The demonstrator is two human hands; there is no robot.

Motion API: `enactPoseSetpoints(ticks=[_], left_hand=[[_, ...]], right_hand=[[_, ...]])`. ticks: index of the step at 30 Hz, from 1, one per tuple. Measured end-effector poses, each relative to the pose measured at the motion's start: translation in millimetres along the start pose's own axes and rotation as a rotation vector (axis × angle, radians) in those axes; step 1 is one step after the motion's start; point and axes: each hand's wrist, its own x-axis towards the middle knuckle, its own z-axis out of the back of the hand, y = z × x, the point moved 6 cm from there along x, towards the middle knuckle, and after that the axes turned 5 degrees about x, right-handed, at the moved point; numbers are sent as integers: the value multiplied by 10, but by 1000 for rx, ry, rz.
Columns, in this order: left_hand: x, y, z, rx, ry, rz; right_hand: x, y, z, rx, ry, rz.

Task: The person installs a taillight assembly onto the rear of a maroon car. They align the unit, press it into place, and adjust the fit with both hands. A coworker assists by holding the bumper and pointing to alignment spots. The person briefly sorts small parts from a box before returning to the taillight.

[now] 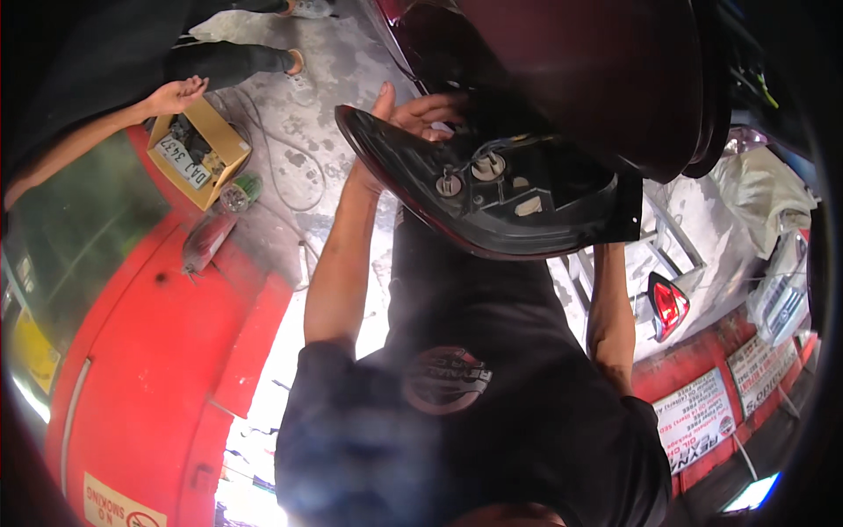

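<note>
I hold a large dark tail light unit (527, 206) up in front of my chest, its back side with round bulb sockets (487, 167) and wiring facing me. My left hand (411, 114) grips its upper left end, thumb raised and fingers curled over the rim. My right forearm (609, 307) rises to the unit's lower right corner, where the housing hides my right hand. The unit sits right against the opening in a dark maroon car body (580, 70).
Another person's hand (178, 94) hovers over an open cardboard box (198, 151) on the concrete floor, with a power tool (209, 237) and cable beside it. A red barrier (158, 351) stands left. A second red tail light (667, 305) lies at the right.
</note>
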Motion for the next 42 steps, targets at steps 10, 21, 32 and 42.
enactPoseSetpoints(ticks=[10, 21, 32, 42], left_hand=[[-16, -41, -32, 59, -299, -338], [12, -294, -299, 156, -724, -791], [267, -586, -422, 419, -698, -844], [403, -717, -537, 415, -598, -845]], right_hand=[[130, 59, 2, -42, 1, 85], [195, -3, 0, 75, -46, -39], [39, 114, -202, 42, -161, -196], [75, 243, -245, 30, 20, -163]])
